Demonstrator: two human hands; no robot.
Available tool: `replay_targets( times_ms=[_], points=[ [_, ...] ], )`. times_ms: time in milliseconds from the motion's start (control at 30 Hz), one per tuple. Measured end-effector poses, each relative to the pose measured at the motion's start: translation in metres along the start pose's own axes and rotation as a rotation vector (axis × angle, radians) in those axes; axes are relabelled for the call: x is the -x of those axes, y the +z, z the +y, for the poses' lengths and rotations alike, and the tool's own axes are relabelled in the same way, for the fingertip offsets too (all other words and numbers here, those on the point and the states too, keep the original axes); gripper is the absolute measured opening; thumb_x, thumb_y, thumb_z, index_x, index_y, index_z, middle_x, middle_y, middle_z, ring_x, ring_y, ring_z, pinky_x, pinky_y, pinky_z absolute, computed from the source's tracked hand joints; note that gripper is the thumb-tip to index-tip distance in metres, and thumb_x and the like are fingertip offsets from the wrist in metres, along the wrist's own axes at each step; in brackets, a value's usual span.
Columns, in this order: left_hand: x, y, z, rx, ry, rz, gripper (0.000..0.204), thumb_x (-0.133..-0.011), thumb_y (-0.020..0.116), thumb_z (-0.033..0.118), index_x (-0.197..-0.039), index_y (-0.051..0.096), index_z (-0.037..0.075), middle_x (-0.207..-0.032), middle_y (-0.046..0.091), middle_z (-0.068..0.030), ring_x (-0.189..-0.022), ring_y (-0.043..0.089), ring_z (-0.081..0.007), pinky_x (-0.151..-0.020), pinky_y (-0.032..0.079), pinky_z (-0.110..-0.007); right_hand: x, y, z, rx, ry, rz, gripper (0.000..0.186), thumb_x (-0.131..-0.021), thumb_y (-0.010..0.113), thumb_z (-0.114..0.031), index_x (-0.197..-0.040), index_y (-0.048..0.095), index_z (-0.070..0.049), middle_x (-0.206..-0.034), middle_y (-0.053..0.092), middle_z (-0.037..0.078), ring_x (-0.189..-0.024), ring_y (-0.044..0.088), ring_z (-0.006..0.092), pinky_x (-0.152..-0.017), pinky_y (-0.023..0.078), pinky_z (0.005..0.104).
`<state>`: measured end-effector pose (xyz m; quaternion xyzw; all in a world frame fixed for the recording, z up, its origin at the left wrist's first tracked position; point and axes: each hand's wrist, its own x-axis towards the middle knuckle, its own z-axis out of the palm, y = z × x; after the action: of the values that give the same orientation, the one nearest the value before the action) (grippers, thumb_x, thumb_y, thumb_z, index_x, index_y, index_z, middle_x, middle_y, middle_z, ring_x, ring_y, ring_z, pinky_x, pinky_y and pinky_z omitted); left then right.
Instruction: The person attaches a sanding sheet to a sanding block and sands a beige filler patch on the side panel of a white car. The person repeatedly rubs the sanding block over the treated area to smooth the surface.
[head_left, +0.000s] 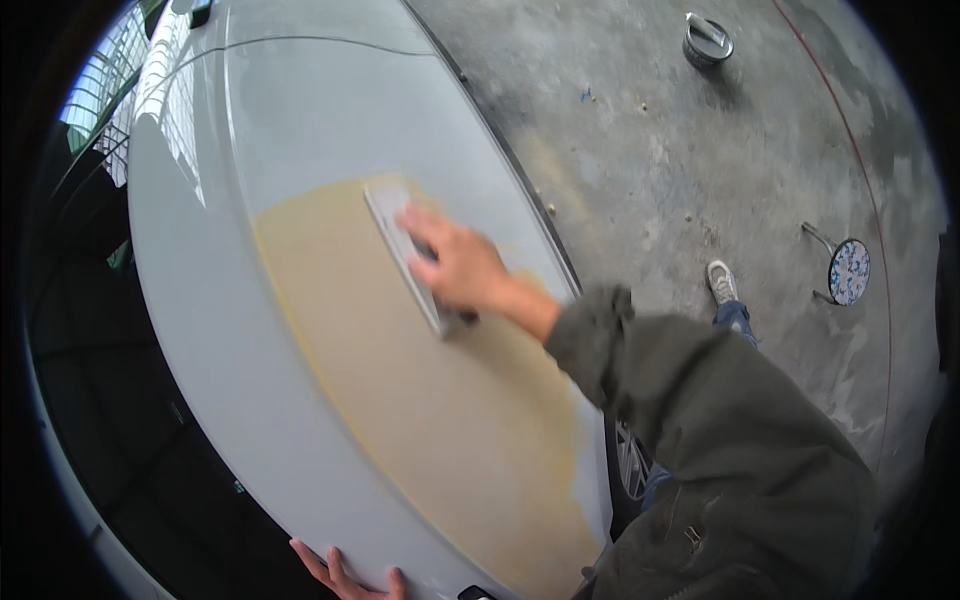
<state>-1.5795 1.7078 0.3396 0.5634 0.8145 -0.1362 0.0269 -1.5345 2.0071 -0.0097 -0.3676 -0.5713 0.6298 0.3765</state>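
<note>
A long flat sanding block (408, 262) lies against a tan patch of body filler (400, 400) on the pale grey side of a car (310, 110). My right hand (462, 262) is wrapped over the block's back, slightly smeared by motion. The patch has a yellowish, feathered outline, and the block sits near its far end. At the lower edge, my left hand (345, 575) rests on the panel by the dark window, its visible fingers spread and holding nothing. The rest of that hand is out of the picture.
On the concrete floor to the right stand a dark bucket (708, 45) and a round stool (849, 272) with a patterned seat. A thin red hose or cable (850, 120) runs along the floor. My shoe (721, 284) and a car wheel (630, 460) show below my right arm.
</note>
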Motion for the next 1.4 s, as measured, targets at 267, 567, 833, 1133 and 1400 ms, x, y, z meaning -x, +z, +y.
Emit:
replay_targets(
  times_ms=[267, 567, 833, 1133, 1400],
  points=[
    [0.005, 0.010, -0.008, 0.067, 0.051, 0.061, 0.088, -0.075, 0.078, 0.027, -0.147, 0.033, 0.006, -0.158, 0.015, -0.0300, -0.146, 0.015, -0.0488, -0.113, 0.026, -0.058, 0.015, 0.003, -0.027, 0.099, -0.036, -0.033, 0.050, -0.088, 0.058, -0.020, -0.138, 0.053, -0.013, -0.149, 0.046, 0.011, -0.110, 0.062, 0.0332, -0.091, 0.052, 0.0432],
    [0.011, 0.011, -0.012, 0.023, 0.031, 0.061, 0.083, -0.074, 0.079, 0.031, -0.142, 0.040, 0.003, -0.157, 0.018, -0.0300, -0.145, 0.019, -0.0490, -0.113, 0.024, -0.061, 0.111, 0.011, -0.065, 0.129, -0.007, -0.135, 0.053, -0.088, 0.059, -0.019, -0.141, 0.052, -0.015, -0.150, 0.045, 0.010, -0.106, 0.065, 0.0308, -0.087, 0.054, 0.0392],
    [0.003, 0.007, -0.003, -0.003, 0.037, 0.090, 0.081, -0.079, 0.067, 0.039, -0.148, 0.037, 0.010, -0.160, 0.014, -0.0268, -0.147, 0.018, -0.0459, -0.116, 0.020, -0.058, 0.034, 0.011, -0.065, 0.102, -0.017, -0.034, 0.050, -0.090, 0.056, -0.024, -0.140, 0.053, -0.014, -0.149, 0.047, 0.010, -0.115, 0.061, 0.0322, -0.092, 0.052, 0.0415],
    [-0.010, 0.003, -0.001, 0.003, 0.077, 0.088, 0.081, -0.078, 0.067, 0.036, -0.148, 0.037, 0.009, -0.160, 0.015, -0.0262, -0.147, 0.017, -0.0460, -0.116, 0.020, -0.057, -0.003, -0.004, -0.088, 0.137, -0.012, -0.035, 0.049, -0.091, 0.055, -0.024, -0.139, 0.053, -0.014, -0.149, 0.047, 0.011, -0.113, 0.062, 0.0310, -0.091, 0.052, 0.0415],
    [0.000, 0.005, -0.010, 0.030, 0.070, 0.105, 0.079, -0.076, 0.067, 0.032, -0.146, 0.040, 0.008, -0.160, 0.015, -0.0265, -0.148, 0.017, -0.0458, -0.116, 0.020, -0.057, 0.108, 0.009, -0.105, 0.126, -0.025, -0.137, 0.058, -0.085, 0.062, -0.016, -0.142, 0.052, -0.018, -0.146, 0.049, 0.011, -0.088, 0.068, 0.0330, -0.081, 0.056, 0.0423]
  ],
)
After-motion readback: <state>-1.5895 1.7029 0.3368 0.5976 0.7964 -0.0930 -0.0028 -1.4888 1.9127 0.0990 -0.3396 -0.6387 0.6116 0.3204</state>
